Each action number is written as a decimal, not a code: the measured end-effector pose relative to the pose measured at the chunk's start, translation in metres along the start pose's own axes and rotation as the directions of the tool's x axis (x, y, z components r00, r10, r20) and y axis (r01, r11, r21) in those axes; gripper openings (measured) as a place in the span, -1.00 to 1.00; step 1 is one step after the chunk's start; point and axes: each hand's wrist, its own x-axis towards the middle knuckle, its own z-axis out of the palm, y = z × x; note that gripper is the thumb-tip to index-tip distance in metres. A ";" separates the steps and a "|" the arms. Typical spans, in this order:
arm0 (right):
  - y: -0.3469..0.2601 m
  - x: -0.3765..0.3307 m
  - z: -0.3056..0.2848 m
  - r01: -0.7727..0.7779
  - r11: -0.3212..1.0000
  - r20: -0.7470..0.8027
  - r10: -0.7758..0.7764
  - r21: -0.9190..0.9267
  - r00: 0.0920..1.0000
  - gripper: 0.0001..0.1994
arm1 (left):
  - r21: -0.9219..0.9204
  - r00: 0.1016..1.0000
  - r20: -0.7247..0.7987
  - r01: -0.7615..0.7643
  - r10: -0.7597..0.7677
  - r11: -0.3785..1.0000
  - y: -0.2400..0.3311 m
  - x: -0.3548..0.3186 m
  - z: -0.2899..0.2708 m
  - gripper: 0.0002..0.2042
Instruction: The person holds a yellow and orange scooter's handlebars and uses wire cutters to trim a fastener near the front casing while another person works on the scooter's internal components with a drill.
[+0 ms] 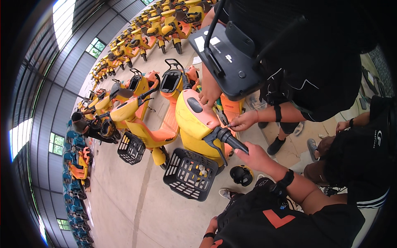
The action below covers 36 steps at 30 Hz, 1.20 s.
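Note:
A yellow and orange scooter (194,124) stands in front of me with a black front basket (191,175). My right hand (253,156) is closed round the end of its black handlebar grip (233,140), beside the brake lever (217,149). Low at my left side, my left hand (212,225) hangs near my dark trousers; its fingers are partly hidden. Across the handlebar, a co-worker's hand (210,94) rests by the orange head cover (198,108). Their other hand (244,120) pinches something small near a green and yellow tool (220,106).
The co-worker carries a black device (231,62) with antennas. Another person (355,144) is at the right. A black and yellow helmet (242,175) and cardboard (289,155) lie on the floor. Another scooter (140,111) stands close left; rows of scooters (153,29) fill the background.

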 end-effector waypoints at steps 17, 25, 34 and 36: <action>0.006 0.001 0.005 -0.033 0.999 -0.014 0.033 -0.008 0.999 -0.58 | -0.128 0.999 -0.037 -0.006 0.002 0.992 0.034 -0.033 -0.004 -0.51; 0.002 -0.001 0.007 -0.023 0.999 -0.023 0.023 -0.027 0.999 -0.57 | -0.057 0.997 -0.075 0.022 -0.026 0.998 0.009 -0.022 -0.001 -0.53; -0.004 -0.004 0.004 -0.035 0.999 -0.023 0.034 -0.020 0.999 -0.61 | -0.157 0.998 -0.021 0.051 -0.055 0.986 -0.026 0.006 0.004 -0.54; -0.002 -0.002 0.004 -0.035 0.998 -0.028 0.034 -0.053 0.999 -0.61 | -0.151 0.998 -0.017 0.064 -0.067 0.986 -0.020 0.004 0.000 -0.55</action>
